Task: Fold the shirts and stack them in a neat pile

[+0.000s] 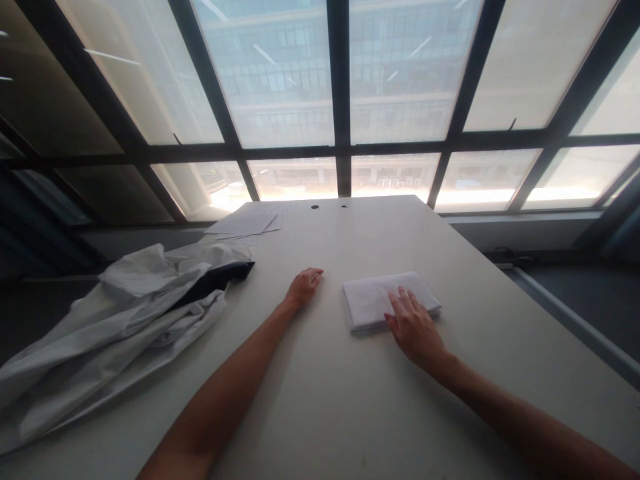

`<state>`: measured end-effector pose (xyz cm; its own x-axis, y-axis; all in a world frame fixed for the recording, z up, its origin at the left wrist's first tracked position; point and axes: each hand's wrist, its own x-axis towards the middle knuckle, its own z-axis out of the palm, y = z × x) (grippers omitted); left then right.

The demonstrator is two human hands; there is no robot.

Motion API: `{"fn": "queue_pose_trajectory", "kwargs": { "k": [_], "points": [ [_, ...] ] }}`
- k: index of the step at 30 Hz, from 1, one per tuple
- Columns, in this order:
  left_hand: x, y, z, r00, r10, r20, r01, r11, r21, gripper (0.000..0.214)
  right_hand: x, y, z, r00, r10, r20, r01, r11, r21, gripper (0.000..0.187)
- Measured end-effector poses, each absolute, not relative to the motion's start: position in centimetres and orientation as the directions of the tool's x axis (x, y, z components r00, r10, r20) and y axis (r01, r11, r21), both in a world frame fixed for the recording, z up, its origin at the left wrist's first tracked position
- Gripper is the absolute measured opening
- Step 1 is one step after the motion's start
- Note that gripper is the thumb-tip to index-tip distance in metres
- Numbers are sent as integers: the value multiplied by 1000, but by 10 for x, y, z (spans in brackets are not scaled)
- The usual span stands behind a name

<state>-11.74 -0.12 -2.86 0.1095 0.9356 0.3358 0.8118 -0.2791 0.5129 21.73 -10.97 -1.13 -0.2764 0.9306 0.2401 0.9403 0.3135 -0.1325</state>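
the right hand (pixel 414 330) rests on folded white cloth (pixel 369 301).

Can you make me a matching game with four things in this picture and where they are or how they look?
Things
1. Right hand
2. Papers
3. Left hand
4. Rumpled cloth

Places and looks
A. Between the two cloths, touching neither
B. Heaped up, with a dark part showing
C. On top of the folded cloth
D. Lying flat near the far end of the table

Right pairs: 1-C, 2-D, 3-A, 4-B
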Motion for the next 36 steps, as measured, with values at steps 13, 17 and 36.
{"fn": "queue_pose_trajectory", "kwargs": {
  "k": [13,17,36],
  "points": [
    [-35,-66,3,668,684,293,622,-730,284,58,251,-81,-6,-255,910,327,906,344,-248,47],
    [-27,-80,6,778,606,162,555,-786,274,83,300,-58,-3,-519,825,223,779,564,-275,49],
    [-47,-74,21,842,520,143,463,-834,301,53,306,-75,15,-465,885,-39,883,460,-94,66]
  ]
}}
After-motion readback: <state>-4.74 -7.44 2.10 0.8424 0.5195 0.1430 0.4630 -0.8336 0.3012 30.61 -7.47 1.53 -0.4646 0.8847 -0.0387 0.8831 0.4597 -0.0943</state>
